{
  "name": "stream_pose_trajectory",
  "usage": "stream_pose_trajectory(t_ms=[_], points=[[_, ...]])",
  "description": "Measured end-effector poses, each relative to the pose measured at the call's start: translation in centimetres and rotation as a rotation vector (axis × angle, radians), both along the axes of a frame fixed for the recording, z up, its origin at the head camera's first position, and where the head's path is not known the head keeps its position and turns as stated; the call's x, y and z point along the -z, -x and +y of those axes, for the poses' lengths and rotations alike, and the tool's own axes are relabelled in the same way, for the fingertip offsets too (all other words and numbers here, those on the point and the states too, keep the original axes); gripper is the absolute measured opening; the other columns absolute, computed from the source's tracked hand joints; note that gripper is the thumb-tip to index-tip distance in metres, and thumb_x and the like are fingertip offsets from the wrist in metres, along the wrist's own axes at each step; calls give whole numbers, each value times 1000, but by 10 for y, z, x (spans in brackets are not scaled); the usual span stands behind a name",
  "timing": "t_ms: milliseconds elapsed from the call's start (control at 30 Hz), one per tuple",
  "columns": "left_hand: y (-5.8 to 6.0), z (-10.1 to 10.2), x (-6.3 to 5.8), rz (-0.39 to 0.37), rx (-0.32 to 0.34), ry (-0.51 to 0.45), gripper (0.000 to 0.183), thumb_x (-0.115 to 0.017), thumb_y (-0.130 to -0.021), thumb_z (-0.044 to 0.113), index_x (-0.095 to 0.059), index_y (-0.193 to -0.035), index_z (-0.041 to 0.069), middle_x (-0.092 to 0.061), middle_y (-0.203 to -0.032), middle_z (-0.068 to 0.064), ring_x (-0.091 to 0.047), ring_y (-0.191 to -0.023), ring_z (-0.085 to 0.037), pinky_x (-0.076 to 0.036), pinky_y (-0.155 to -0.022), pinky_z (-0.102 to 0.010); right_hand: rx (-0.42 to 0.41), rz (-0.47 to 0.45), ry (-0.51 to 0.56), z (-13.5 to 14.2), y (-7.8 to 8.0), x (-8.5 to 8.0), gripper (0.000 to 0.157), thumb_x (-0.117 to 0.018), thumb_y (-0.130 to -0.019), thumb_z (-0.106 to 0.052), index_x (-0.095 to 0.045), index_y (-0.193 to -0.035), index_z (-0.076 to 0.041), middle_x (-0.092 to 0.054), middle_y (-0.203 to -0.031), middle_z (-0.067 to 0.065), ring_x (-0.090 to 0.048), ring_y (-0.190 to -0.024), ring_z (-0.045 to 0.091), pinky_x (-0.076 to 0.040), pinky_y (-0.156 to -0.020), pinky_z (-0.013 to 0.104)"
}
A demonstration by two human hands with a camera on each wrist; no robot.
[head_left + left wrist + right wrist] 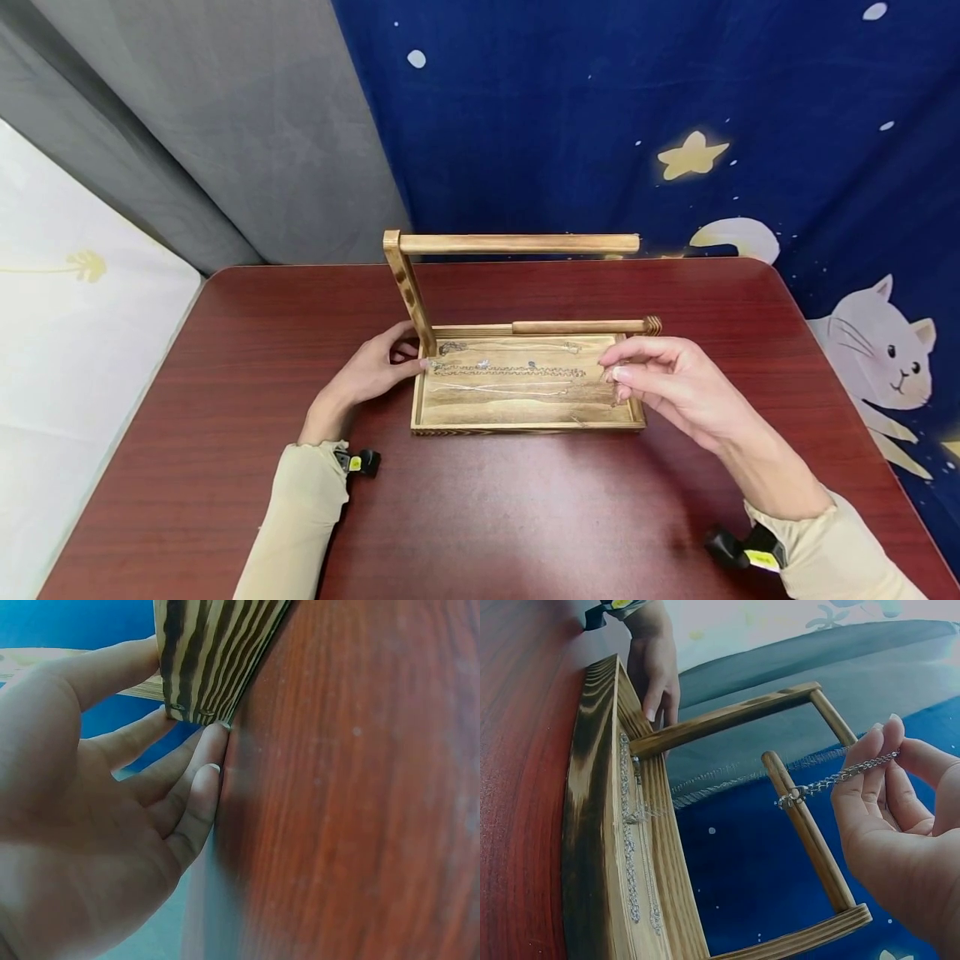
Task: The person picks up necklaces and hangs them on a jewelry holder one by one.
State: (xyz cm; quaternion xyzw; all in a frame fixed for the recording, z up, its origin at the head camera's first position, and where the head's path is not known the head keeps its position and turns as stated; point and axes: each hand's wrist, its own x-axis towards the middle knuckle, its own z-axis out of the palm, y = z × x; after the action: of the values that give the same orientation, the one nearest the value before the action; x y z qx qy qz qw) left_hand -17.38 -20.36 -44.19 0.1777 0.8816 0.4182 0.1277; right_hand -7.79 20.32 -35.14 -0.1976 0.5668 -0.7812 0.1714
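Right of centre in the head view, the right hand (675, 382) has a metal chain (845, 775) in a close thumb-and-fingertip grip by the right end of a wooden tray (517, 429), whose left rear corner, left of centre, the left hand (371, 369) holds with loosely bent fingers.

The left hand (82, 795) holds the end of a dark-striped wooden box (210, 656), thumb at one side and fingertips (214, 736) near its lower corner. Beneath is a reddish-brown table (360, 787); behind, a blue backdrop (67, 622).
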Motion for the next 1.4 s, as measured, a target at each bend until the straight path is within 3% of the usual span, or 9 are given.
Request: stream_pose_trajectory(t_ms=[167, 767, 1067, 1400], points=[[1, 0, 0, -1, -5, 3, 63, -73, -92, 22, -44, -147, 7, -62, -124, -14, -62, -108, -26, -49, -91, -42, -18, -27, 53, 5, 0, -1, 33, -46, -95, 18, -70, -109, 0, -71, -96, 6, -66, -79, 9, -54, -74, 23], [2, 0, 1, -1, -18, 14, 62, -73, -92, 24, -46, -146, 10, -65, -120, -13, -63, -106, -25, -49, -90, -43, -57, 7, 188, 28, -3, -6, 45, -35, -92, 27, -66, -116, 6, -72, -107, 13, -70, -88, 18, -55, -80, 28], [1, 0, 1, -3, -19, 6, 62, -73, -92, 24, -46, -146, 9, -65, -119, -13, -64, -105, -25, -50, -89, -42, -19, 80, 251, 36, -2, -4, 48, -33, -93, 26, -62, -126, 8, -68, -119, 15, -67, -94, 20, -54, -84, 31], [1, 1, 0, -9, -16, 4, 62, -73, -93, 23, -45, -146, 9, -66, -117, -14, -64, -103, -24, -49, -89, -41, -11, 88, 268, 43, 1, -9, 46, -34, -93, 27, -60, -128, 11, -67, -121, 20, -70, -97, 23, -55, -85, 32]])
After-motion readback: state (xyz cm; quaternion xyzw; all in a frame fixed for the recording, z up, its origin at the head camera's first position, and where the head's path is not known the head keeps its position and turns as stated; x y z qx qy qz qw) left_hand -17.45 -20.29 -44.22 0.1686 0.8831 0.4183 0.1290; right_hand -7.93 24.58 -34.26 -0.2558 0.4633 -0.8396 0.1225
